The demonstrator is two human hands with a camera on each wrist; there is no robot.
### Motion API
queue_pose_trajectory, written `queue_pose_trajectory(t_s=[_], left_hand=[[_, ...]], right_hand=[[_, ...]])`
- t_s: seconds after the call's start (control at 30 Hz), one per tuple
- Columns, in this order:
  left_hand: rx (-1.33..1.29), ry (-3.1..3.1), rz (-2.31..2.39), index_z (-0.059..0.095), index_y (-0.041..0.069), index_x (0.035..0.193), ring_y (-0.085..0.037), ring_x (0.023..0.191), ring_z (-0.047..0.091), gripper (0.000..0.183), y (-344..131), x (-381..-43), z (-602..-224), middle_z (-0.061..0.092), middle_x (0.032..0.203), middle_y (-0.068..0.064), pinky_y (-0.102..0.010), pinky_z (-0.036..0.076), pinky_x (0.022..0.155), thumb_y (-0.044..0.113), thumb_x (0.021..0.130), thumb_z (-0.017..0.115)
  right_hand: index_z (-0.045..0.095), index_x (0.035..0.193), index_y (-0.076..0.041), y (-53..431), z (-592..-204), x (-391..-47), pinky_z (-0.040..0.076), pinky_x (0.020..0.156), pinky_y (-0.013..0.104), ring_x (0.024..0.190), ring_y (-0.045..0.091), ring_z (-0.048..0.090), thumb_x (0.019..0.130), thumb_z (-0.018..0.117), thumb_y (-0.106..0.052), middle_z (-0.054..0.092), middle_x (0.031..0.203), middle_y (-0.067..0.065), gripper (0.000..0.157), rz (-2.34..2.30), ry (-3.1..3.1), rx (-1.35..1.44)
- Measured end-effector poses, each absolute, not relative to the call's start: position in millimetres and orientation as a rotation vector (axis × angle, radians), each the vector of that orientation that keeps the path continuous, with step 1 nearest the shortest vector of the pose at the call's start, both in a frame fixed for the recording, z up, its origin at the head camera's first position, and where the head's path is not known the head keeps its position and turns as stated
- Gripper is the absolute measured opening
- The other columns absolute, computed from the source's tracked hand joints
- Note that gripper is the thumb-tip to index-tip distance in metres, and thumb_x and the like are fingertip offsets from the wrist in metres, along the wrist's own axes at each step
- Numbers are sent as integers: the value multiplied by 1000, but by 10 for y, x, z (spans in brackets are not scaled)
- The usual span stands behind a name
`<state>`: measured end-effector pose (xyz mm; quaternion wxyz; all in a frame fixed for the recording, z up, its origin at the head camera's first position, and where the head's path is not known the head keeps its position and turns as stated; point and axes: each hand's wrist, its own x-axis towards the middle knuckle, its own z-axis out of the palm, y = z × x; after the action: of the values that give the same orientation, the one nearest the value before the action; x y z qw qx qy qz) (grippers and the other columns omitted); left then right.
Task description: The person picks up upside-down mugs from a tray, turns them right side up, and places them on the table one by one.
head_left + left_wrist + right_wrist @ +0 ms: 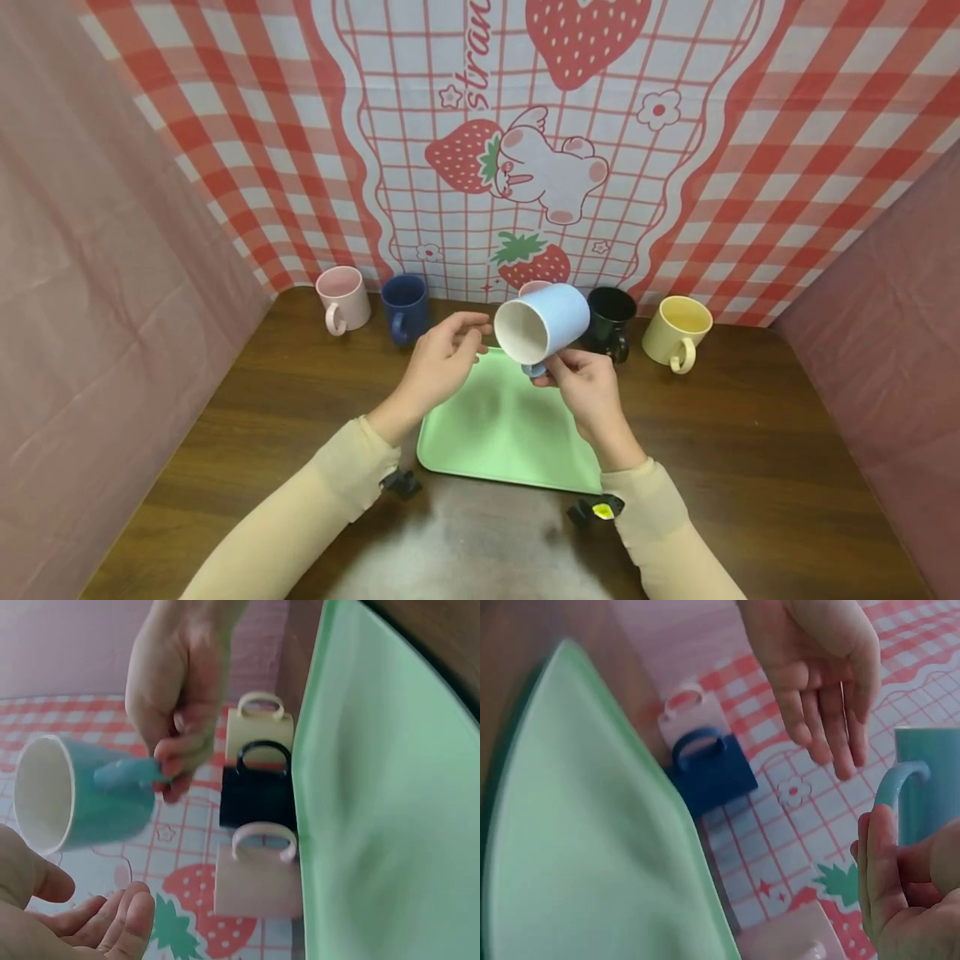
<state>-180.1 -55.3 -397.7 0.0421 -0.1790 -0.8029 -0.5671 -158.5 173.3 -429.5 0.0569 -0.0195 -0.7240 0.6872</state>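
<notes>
A light blue mug (564,317) is up in the air above the green tray (495,425), tipped on its side with its white inside facing left. My right hand (588,392) pinches its handle (894,787) between thumb and fingers. Left of the mug's rim is my left hand (444,358), its fingers loosely extended and holding nothing. In the left wrist view a gap shows between the left fingers (124,919) and the mug. Behind the lifted mug, a pink mug (259,877) is mostly hidden in the head view.
Along the back of the wooden table (300,417) stand a pale pink mug (343,298) and a dark blue mug (405,307) at left, a black mug (611,312) and a yellow mug (677,327) at right. A strawberry-print cloth (555,167) hangs behind them.
</notes>
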Motion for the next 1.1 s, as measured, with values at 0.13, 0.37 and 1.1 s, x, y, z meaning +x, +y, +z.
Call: queue_pose_trajectory(t_s=[0.13,0.37,1.1], left_hand=[[-551,-2432,-1816,68,-1,137,-27,98,77,32,-470,-1755,-3948,76,129,-19,-35,65,81,9,112,52],[-549,-2429,-1886,69,1,136,-22,90,76,30,-372,-1663,-3931,77,127,-18,-27,57,69,10,111,56],[-558,-2412,-2111,73,-7,123,-11,76,68,27,-134,-1596,-3939,78,103,-17,-23,51,68,13,107,67]], right_hand=[[70,118,24,1655,-4302,-1599,65,76,26,71,7,74,107,63,4,76,88,8,24,2251,-2078,-112],[64,124,26,1633,-4300,-1591,64,77,24,76,9,75,107,58,9,74,86,3,25,2385,-1963,-178],[78,106,10,1598,-4388,-1573,63,73,21,71,8,76,106,63,5,78,76,3,16,2573,-1914,-228]])
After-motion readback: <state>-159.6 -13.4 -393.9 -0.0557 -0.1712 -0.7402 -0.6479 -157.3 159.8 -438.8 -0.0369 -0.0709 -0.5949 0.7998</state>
